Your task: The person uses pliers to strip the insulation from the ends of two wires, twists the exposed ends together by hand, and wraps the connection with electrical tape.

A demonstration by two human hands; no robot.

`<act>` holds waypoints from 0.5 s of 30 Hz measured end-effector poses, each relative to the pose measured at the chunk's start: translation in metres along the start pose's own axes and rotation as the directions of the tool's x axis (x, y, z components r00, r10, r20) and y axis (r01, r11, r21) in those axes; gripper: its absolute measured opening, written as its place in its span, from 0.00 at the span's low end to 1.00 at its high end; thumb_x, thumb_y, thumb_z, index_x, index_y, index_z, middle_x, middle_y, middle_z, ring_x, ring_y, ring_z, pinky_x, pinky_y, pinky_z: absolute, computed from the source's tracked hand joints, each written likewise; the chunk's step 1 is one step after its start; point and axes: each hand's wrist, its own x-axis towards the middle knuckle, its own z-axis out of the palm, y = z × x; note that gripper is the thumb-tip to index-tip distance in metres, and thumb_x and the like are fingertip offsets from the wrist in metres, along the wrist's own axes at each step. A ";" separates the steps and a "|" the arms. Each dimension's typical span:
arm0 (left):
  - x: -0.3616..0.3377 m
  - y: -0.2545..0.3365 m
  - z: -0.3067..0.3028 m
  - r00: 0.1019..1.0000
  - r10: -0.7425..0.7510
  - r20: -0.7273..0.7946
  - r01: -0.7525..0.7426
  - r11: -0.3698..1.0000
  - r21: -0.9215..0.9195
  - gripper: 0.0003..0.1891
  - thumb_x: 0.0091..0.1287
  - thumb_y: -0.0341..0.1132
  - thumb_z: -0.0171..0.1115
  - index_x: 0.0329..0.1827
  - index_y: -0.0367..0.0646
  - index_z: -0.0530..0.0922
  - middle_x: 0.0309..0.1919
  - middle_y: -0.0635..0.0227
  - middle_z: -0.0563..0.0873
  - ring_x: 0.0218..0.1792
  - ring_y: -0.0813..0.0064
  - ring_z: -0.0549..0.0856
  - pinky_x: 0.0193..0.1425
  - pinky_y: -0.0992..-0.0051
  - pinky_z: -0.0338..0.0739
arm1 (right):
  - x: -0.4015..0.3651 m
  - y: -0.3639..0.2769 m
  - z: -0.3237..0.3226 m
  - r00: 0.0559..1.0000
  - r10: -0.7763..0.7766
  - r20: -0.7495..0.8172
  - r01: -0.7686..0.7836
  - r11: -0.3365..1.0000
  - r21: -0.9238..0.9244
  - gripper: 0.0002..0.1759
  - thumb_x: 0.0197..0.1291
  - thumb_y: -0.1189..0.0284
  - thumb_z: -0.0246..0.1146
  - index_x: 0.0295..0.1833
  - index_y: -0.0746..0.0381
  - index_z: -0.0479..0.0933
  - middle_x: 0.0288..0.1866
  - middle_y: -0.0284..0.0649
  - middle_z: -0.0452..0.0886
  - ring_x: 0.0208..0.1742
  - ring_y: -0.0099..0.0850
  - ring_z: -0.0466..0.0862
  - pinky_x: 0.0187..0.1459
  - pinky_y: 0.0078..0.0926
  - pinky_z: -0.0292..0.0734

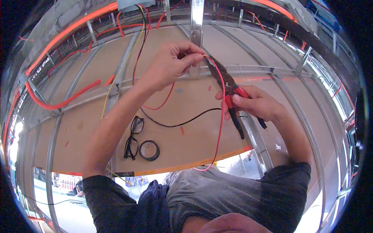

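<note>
My left hand (173, 66) is raised, with thumb and fingertips pinched on the end of a red wire (222, 124). In my right hand (258, 101) is a pair of pliers (228, 83) with dark, worn jaws and red-and-black handles. The jaw tips point up to the left and lie right by the pinched wire end. From there the red wire loops down past the handles towards my shirt. A black wire (175, 126) runs across the board below my hands and passes behind the right hand.
Eyeglasses (134, 136) and a roll of black tape (149, 150) lie on the brown board (97, 136), among small red scraps. Metal studs (299, 105) frame the area. Orange conduit (66, 103) curves at the left, and a yellow wire (110, 87) hangs from a box (132, 4) above.
</note>
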 end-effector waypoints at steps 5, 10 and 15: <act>-0.001 0.003 -0.002 1.000 0.000 0.011 0.000 1.000 0.021 0.10 0.71 0.40 0.66 0.48 0.46 0.85 0.27 0.81 0.81 0.21 0.90 0.71 0.24 0.85 0.63 | 0.001 0.005 -0.005 1.000 0.029 0.003 -0.029 1.000 -0.005 0.31 0.72 0.53 0.58 0.67 0.67 0.68 0.44 0.37 0.80 0.44 0.30 0.82 0.52 0.29 0.77; -0.003 0.000 -0.002 1.000 0.015 0.026 -0.015 1.000 -0.002 0.09 0.71 0.40 0.66 0.48 0.47 0.85 0.28 0.81 0.81 0.23 0.91 0.71 0.25 0.85 0.63 | 0.005 0.015 -0.006 0.993 -0.045 0.113 0.021 0.979 0.204 0.24 0.72 0.53 0.58 0.58 0.63 0.71 0.35 0.34 0.72 0.38 0.30 0.77 0.46 0.35 0.77; -0.005 -0.001 -0.003 0.997 0.051 0.052 -0.052 0.998 0.017 0.08 0.71 0.38 0.66 0.46 0.47 0.85 0.28 0.82 0.80 0.24 0.92 0.71 0.27 0.86 0.63 | 0.007 0.010 0.000 0.979 0.093 0.182 -0.151 0.928 0.339 0.18 0.74 0.55 0.56 0.50 0.59 0.71 0.30 0.31 0.69 0.33 0.28 0.75 0.38 0.34 0.78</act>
